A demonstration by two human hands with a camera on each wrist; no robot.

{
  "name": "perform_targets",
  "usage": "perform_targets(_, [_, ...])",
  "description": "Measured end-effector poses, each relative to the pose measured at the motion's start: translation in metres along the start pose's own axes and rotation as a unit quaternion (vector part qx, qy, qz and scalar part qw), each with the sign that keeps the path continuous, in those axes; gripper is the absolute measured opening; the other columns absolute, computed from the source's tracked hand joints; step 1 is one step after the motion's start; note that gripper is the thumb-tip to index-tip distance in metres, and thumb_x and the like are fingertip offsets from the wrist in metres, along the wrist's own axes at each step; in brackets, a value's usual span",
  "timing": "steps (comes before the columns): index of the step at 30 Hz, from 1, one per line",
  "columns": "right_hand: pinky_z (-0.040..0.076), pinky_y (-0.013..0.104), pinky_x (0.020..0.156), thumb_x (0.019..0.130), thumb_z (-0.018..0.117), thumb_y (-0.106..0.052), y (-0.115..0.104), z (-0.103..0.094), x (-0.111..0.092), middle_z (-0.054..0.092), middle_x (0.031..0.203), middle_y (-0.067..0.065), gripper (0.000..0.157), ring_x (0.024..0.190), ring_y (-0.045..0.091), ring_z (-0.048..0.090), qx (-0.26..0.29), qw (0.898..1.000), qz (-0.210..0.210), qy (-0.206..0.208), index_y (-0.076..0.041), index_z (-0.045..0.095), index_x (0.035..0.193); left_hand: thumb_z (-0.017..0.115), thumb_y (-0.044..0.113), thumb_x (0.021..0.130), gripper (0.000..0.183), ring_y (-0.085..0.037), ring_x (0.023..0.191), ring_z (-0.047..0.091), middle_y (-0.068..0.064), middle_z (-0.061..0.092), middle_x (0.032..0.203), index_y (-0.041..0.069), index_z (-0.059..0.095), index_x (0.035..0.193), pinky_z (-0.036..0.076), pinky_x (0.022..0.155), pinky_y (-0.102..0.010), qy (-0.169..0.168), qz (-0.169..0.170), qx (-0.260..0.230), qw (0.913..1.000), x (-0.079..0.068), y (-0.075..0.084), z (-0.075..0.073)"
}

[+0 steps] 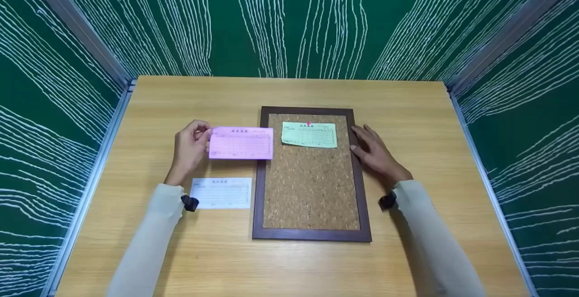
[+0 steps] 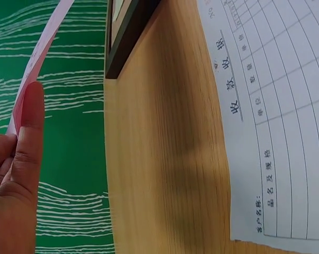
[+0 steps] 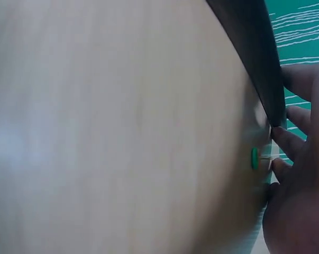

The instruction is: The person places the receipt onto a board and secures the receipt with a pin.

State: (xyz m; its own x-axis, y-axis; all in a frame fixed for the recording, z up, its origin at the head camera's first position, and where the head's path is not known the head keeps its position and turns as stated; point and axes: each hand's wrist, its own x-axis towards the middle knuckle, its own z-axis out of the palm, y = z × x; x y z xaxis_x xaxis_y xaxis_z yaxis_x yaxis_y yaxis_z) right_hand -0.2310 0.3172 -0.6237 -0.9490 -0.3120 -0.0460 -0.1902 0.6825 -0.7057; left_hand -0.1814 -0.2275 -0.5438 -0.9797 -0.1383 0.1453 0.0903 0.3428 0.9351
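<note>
Nearest, two pale sleeves (image 1: 144,247) slant inward from the lower corners, each with a small black camera (image 1: 190,203) at the wrist. Beyond the left cuff a white slip (image 1: 221,194) lies on the wooden table (image 1: 407,107), beside a dark-framed corkboard (image 1: 310,188). Farther up, the left hand (image 1: 187,148) is raised, fingers bent, pinching the left edge of a pink slip (image 1: 241,144) between thumb and fingers; the slip's right end hangs over the board's left frame. Opposite, the right hand (image 1: 377,152) leans inward, fingertips and thumb at the board's right edge. A green-headed pin (image 3: 255,158) shows close to those fingers; whether they grip it, I cannot tell. Towards the board's far end, a red pin (image 1: 308,124) sits at the top of a green slip (image 1: 309,135), and green, white-streaked panels (image 1: 307,25) stand behind
</note>
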Motion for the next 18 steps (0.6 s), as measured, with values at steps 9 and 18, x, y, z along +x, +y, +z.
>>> perform_targets(9, [0.007, 0.072, 0.132, 0.115, 0.058, -0.028, -0.003, -0.002, 0.0, 0.018, 0.182, 0.02, 0.066, 0.17, 0.043, 0.003, 0.004, 1.0, 0.007, -0.011, -0.012, 0.033, 0.174, 0.063, -0.003, 0.109, 0.01, -0.014, 0.076, 0.067, -0.015, 0.072, 0.105, -0.004, 0.071, 0.114, 0.053, 0.056, -0.019, -0.015, -0.002, -0.02, 0.9997, 0.001, 0.003, 0.011])
perform_targets(18, [0.014, 0.069, 0.132, 0.114, 0.06, -0.027, -0.016, -0.006, 0.002, 0.026, 0.177, 0.028, 0.065, 0.167, 0.049, 0.015, 0.01, 1.0, 0.002, -0.002, -0.003, 0.037, 0.17, 0.064, -0.005, 0.107, 0.01, -0.013, 0.076, 0.065, -0.015, 0.072, 0.104, -0.005, 0.072, 0.113, 0.051, 0.055, -0.018, -0.011, 0.004, -0.015, 0.9998, 0.001, 0.006, 0.014])
